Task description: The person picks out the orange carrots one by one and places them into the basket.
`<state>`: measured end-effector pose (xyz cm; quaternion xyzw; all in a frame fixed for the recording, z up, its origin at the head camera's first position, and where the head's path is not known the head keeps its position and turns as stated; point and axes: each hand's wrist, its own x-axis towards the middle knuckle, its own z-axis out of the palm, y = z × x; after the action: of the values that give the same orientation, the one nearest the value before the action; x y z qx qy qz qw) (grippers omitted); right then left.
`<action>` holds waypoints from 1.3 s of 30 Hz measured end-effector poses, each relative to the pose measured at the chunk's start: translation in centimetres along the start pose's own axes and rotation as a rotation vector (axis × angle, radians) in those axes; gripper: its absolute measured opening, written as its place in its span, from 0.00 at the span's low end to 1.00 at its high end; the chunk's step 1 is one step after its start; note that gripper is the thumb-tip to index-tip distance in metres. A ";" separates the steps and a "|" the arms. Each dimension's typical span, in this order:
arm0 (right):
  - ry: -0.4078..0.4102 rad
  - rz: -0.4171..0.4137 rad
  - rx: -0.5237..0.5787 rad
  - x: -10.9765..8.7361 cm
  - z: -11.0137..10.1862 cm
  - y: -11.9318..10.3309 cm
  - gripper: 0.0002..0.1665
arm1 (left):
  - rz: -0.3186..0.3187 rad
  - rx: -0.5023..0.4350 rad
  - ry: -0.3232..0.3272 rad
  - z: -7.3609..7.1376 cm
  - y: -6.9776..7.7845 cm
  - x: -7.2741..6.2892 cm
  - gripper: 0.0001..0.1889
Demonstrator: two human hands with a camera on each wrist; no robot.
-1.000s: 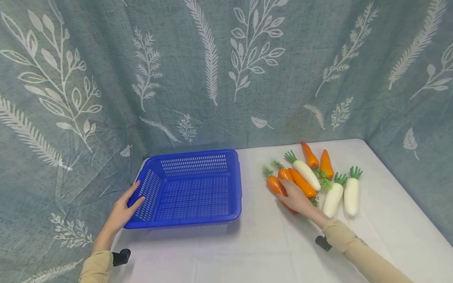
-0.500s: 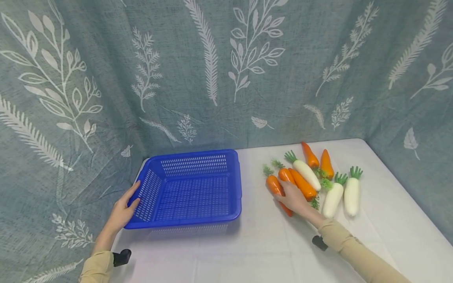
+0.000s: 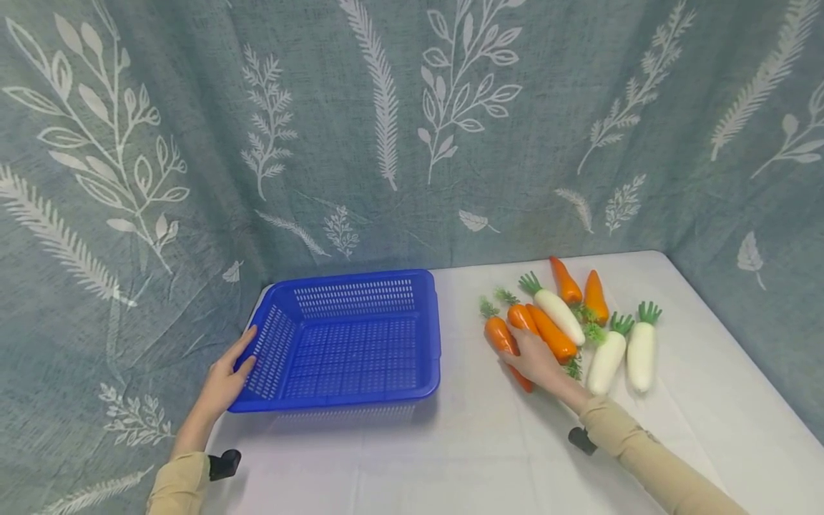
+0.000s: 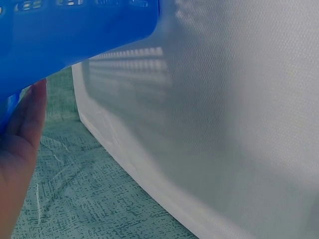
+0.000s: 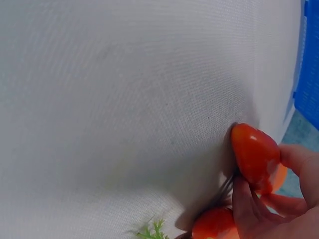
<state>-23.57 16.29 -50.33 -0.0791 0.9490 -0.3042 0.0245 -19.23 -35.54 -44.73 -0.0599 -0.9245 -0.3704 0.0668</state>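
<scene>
A blue plastic basket (image 3: pixel 335 403) stands at the left of the table. My left hand (image 3: pixel 222 383) grips its left rim, with the thumb lying at the inner edge; the other fingers are partly hidden in the left wrist view. To the right of the basket, my right hand (image 3: pixel 536 361) holds the leftmost orange carrot (image 3: pixel 498 333). In the right wrist view the thumb and fingers sit on opposite sides of this carrot (image 5: pixel 253 154). Two more carrots, one with a leafy top (image 3: pixel 520 317) and one (image 3: pixel 552 335) beside it, lie against the right hand.
A white radish (image 3: pixel 560 317) lies among the carrots, and two more radishes (image 3: pixel 607 363) (image 3: pixel 640 357) lie to the right. Two carrots (image 3: pixel 566 281) (image 3: pixel 595 298) point toward the patterned curtain (image 3: pixel 399 143) behind the white-covered table (image 3: pixel 463 458).
My right hand has shifted slightly left, and the leftmost carrot's lower end has moved a little with it. My left thumb has drawn in closer to the basket rim.
</scene>
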 end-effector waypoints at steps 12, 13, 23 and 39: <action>0.018 0.001 -0.002 0.1 0.1 0.1 0.40 | 0.009 0.019 0.005 0.0 0.0 0.0 0.27; 0.019 0.001 -0.001 0.1 0.1 0.1 0.40 | 0.007 0.019 0.002 0.0 0.0 0.0 0.27; 0.024 -0.001 0.027 0.5 0.0 0.0 0.38 | -0.001 0.020 0.001 0.1 -0.2 0.0 0.28; 0.070 -0.089 0.097 0.7 -1.8 -0.3 0.23 | 0.017 0.021 0.011 0.1 -0.3 0.0 0.27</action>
<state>-24.44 16.99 -48.71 -0.1091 0.9290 -0.3531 -0.0184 -19.31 -35.64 -45.03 -0.0650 -0.9275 -0.3603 0.0759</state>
